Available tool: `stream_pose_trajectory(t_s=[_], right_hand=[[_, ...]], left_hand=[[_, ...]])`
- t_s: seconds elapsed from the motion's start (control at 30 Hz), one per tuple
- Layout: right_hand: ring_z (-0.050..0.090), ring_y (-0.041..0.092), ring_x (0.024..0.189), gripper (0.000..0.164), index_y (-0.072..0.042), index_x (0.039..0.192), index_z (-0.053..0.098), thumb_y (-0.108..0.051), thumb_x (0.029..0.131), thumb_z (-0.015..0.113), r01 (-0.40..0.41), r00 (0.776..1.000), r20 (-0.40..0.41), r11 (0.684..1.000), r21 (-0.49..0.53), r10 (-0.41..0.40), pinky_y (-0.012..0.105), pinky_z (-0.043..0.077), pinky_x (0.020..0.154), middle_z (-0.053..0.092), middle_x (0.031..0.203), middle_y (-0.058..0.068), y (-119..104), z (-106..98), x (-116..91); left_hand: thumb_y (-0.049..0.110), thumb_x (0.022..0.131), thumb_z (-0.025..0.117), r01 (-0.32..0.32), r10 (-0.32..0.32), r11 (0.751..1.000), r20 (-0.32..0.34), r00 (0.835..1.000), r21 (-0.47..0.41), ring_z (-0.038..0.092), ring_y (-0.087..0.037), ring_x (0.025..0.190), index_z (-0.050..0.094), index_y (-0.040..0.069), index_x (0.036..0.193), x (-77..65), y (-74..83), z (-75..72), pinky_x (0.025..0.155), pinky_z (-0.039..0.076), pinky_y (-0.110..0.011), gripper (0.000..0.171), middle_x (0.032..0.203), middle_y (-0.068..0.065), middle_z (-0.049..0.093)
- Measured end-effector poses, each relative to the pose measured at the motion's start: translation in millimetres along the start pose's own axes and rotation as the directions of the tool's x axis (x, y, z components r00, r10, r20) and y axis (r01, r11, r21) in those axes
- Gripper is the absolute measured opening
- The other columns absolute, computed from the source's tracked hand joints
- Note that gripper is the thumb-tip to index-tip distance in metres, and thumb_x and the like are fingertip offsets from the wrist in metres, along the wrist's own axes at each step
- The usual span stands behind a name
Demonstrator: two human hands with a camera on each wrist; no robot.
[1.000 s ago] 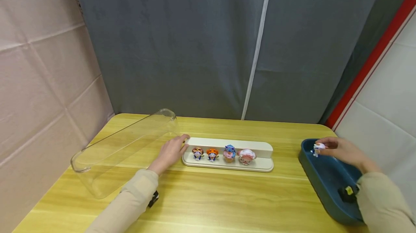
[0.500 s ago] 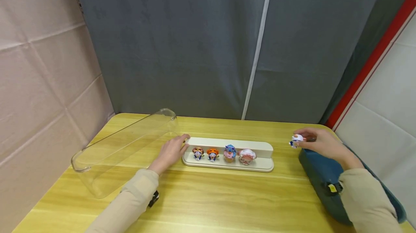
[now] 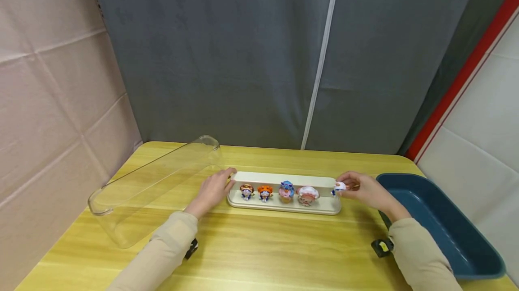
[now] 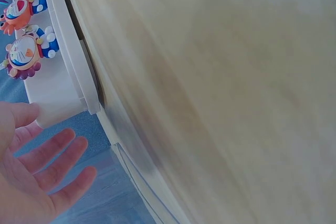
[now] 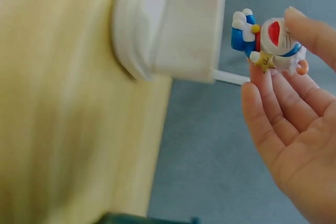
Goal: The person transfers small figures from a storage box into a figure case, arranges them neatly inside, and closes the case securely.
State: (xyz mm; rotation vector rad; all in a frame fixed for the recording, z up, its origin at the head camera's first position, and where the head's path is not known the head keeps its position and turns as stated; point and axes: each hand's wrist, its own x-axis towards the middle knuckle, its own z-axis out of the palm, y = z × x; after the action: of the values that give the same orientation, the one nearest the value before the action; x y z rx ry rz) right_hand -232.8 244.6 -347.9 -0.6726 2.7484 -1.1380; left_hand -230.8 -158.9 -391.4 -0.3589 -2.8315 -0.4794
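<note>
A cream stepped display stand [image 3: 279, 177] lies on the table with several small figurines in a row: two cat figurines, the brown-hatted one [image 3: 247, 192] and the orange-hatted one [image 3: 265, 193], then a blue-topped one [image 3: 286, 192] and a white-and-pink one [image 3: 307, 196]. My left hand [image 3: 214, 192] touches the stand's left end with thumb and index finger; in the left wrist view its other fingers spread out loosely. My right hand [image 3: 362, 190] pinches a blue-and-white cat figurine [image 5: 273, 40] by its head, at the stand's right end. It lies sideways in the right wrist view, a yellow star at its front.
A clear curved cover [image 3: 162, 183] lies tilted on the table at the left, close behind my left arm. On the right stands a deep blue tub [image 3: 446, 228], its near-left part hidden behind my right sleeve. A grey curtain [image 3: 227, 65] hangs behind the table.
My right hand has lifted the cat figurine out of the blue tub and carried it left to the stand's right end. My left hand has stayed at the left end.
</note>
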Motion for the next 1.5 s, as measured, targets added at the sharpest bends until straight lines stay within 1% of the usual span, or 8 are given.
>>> stream_pose_trajectory(t_s=[0.17,0.33,0.57,0.7,0.93,1.07,1.27,1.5], right_hand=[[0.052,0.021,0.086,0.033,-0.001,0.103,0.056,-0.017,0.078,0.068,0.021,1.0,-0.001,0.999,0.04,-0.021,0.034,0.044,0.075,0.058,0.091,0.005,7,15,4],[0.054,0.02,0.084,0.028,-0.003,0.1,0.057,-0.015,0.077,0.068,0.05,0.999,0.003,0.998,0.039,-0.05,0.03,0.045,0.073,0.058,0.091,0.004,11,25,6],[0.054,0.019,0.081,0.028,-0.003,0.1,0.058,-0.013,0.077,0.069,0.079,0.997,-0.009,0.997,-0.009,-0.079,0.03,0.045,0.069,0.058,0.09,0.004,12,35,6],[0.055,0.018,0.08,0.028,-0.004,0.101,0.059,-0.014,0.077,0.069,0.064,0.998,-0.026,0.997,-0.036,-0.064,0.03,0.045,0.068,0.059,0.09,0.003,10,39,5],[0.054,0.016,0.079,0.027,-0.008,0.097,0.061,-0.017,0.074,0.072,0.016,0.995,-0.097,0.996,-0.088,-0.024,0.033,0.045,0.07,0.058,0.088,0.0,7,49,4],[0.054,0.015,0.077,0.028,-0.008,0.097,0.06,-0.017,0.074,0.072,0.006,0.991,-0.131,0.993,-0.117,-0.022,0.033,0.045,0.069,0.057,0.086,0.0,7,54,5],[0.054,0.015,0.076,0.028,-0.007,0.096,0.059,-0.014,0.073,0.073,0.023,0.985,-0.163,0.985,-0.173,-0.052,0.033,0.045,0.067,0.056,0.084,0.0,5,56,4],[0.052,0.015,0.075,0.029,-0.006,0.097,0.06,-0.015,0.073,0.073,0.052,0.982,-0.166,0.972,-0.227,-0.091,0.033,0.045,0.066,0.051,0.084,-0.001,3,56,2]], left_hand=[[0.022,0.087,0.057,0.0,0.0,1.0,-0.003,1.0,0.003,0.054,-0.018,0.063,0.054,0.015,0.111,0.2,-0.2,0.0,0.049,0.04,-0.031,0.026,0.09,-0.006,0.061],[0.022,0.087,0.057,0.001,-0.001,1.0,-0.003,1.0,0.0,0.054,-0.018,0.064,0.054,0.015,0.112,0.0,-0.4,-0.1,0.05,0.041,-0.031,0.026,0.091,-0.006,0.061],[0.022,0.087,0.057,-0.003,0.003,1.0,-0.004,1.0,-0.001,0.056,-0.02,0.065,0.054,0.015,0.112,0.0,-0.8,1.1,0.052,0.042,-0.033,0.026,0.093,-0.007,0.061],[0.022,0.087,0.057,-0.007,0.007,1.0,-0.004,1.0,0.002,0.056,-0.02,0.066,0.054,0.014,0.112,0.2,-1.0,0.6,0.052,0.042,-0.033,0.026,0.092,-0.007,0.061],[0.023,0.087,0.057,-0.002,0.002,1.0,0.003,1.0,0.006,0.055,-0.019,0.066,0.053,0.014,0.112,0.1,-0.6,-0.3,0.051,0.042,-0.032,0.027,0.091,-0.006,0.061],[0.023,0.087,0.057,-0.001,0.001,1.0,0.006,1.0,0.008,0.055,-0.019,0.066,0.053,0.014,0.113,0.1,-0.2,-0.7,0.051,0.042,-0.032,0.027,0.093,-0.006,0.061],[0.023,0.087,0.057,-0.001,0.0,1.0,0.008,1.0,0.005,0.056,-0.02,0.067,0.053,0.014,0.113,0.0,-0.1,-1.2,0.052,0.043,-0.033,0.028,0.094,-0.007,0.061],[0.023,0.087,0.057,-0.007,0.007,1.0,0.002,1.0,0.009,0.057,-0.021,0.068,0.053,0.014,0.113,-0.2,-0.1,-1.1,0.053,0.043,-0.034,0.027,0.094,-0.007,0.061]])
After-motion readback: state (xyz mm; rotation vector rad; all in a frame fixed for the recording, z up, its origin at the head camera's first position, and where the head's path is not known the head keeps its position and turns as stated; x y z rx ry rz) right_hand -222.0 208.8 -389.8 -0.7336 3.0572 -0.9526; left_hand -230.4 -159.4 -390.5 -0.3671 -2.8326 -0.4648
